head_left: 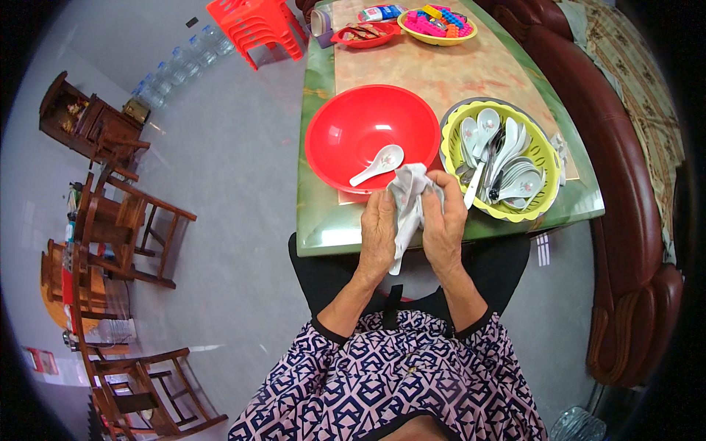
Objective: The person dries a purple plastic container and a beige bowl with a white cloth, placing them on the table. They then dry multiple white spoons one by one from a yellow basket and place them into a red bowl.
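A patterned shirt (pixel 397 360) fills the foreground; ahead, left hand (pixel 379 234) and right hand (pixel 444 228), each grip closed on a cloth (pixel 409 192), seemingly wipe 1 spoon (pixel 401 253) at the surface's (pixel 327 217) near edge; its handle points toward the shirt, long axis running roughly fore-and-aft, bowl hidden; the next move likely calls for a steady handle while the cloth comes away.

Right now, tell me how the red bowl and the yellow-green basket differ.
The red bowl is smooth and solid-walled; the yellow-green basket has slotted walls and a scalloped rim. The bowl holds one white spoon; the basket is crowded with spoons. The bowl looks wider than the basket. Both are round and open-topped.
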Demonstrator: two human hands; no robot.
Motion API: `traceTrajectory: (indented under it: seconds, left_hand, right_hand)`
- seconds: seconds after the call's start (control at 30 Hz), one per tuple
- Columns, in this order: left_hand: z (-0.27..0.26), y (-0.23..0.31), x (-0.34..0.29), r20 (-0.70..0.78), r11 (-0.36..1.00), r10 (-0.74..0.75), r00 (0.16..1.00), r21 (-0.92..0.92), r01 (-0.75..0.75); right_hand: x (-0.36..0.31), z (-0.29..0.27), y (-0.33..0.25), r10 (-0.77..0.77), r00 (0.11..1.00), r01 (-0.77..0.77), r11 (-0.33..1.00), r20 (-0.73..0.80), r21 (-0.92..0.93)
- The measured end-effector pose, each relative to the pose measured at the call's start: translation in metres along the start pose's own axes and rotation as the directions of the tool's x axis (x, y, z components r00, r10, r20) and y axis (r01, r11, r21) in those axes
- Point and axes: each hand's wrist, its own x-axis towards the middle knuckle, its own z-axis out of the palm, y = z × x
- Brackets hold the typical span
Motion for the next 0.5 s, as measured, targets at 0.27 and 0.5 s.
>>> traceTrajectory:
  seconds: [0.27,0.5]
  left_hand:
    - [0.009,-0.001,0.002,-0.049,0.981,-0.066,0.997,-0.186,0.056]
    - [0.001,-0.009,0.007,-0.204,0.990,0.081,0.976,-0.097,-0.103]
  right_hand:
    - [0.013,0.011,0.020,0.376,0.914,-0.405,0.799,0.156,0.445]
    - [-0.012,0.007,0.004,0.136,0.943,-0.154,0.988,0.304,0.035]
